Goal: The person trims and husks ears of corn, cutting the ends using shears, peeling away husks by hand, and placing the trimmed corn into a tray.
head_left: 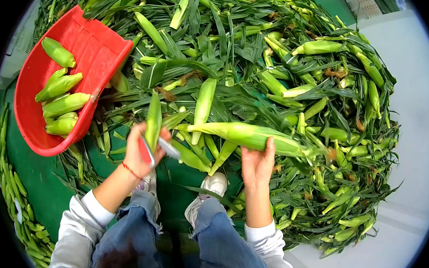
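Note:
My right hand [258, 163] grips a long ear of corn [253, 134] in its green husk from below. The ear lies nearly level, its stem end pointing left and its brown silk end right. My left hand [140, 150] is closed around a small red and grey tool [146, 151] that looks like a knife; its exact kind is partly hidden by the fingers. A green husk leaf [153, 120] stands up at the same hand, between thumb and fingers, and I cannot tell whether it is pinched there. More husked ears lie just beyond both hands.
A red plastic scoop-shaped bin [43, 145] with several ears stands at the left. A big heap of corn and leaves [344, 200] curves around the front and right. More ears [22, 212] line the far left. My shoes [214, 185] are on the green floor [37, 177].

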The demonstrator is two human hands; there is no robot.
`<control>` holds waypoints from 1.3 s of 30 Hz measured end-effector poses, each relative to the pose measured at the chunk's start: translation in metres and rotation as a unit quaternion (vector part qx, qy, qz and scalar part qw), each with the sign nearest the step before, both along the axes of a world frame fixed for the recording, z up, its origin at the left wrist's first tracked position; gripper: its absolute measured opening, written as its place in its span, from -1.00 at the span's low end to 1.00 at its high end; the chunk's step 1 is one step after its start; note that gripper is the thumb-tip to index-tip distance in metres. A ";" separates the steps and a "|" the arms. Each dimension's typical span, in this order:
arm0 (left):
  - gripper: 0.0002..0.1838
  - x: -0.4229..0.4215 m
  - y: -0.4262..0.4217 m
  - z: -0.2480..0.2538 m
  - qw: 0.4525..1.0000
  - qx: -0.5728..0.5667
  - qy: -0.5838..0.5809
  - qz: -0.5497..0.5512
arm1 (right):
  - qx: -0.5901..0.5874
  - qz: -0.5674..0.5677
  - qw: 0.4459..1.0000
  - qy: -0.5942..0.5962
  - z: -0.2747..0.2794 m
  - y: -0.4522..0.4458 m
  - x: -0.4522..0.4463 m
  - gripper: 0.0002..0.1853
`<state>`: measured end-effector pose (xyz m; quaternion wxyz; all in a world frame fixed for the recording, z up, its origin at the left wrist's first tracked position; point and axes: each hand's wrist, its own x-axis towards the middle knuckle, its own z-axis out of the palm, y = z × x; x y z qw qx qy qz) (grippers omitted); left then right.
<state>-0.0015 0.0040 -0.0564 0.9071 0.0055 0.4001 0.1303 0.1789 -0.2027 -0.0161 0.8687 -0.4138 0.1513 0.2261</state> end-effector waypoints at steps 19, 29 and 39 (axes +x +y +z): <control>-0.53 0.015 -0.079 0.031 0.890 0.183 -0.021 -0.417 | -0.093 -0.007 0.995 -0.021 -0.006 -0.007 -0.021 -0.49; -0.40 -0.021 -0.035 0.008 0.476 0.731 0.015 -0.489 | -0.044 -0.068 0.996 0.048 -0.003 -0.024 -0.001 -0.52; -0.31 0.042 -0.042 0.060 0.610 0.631 -0.099 -0.469 | 0.001 0.070 0.995 -0.065 0.020 0.011 -0.038 -0.46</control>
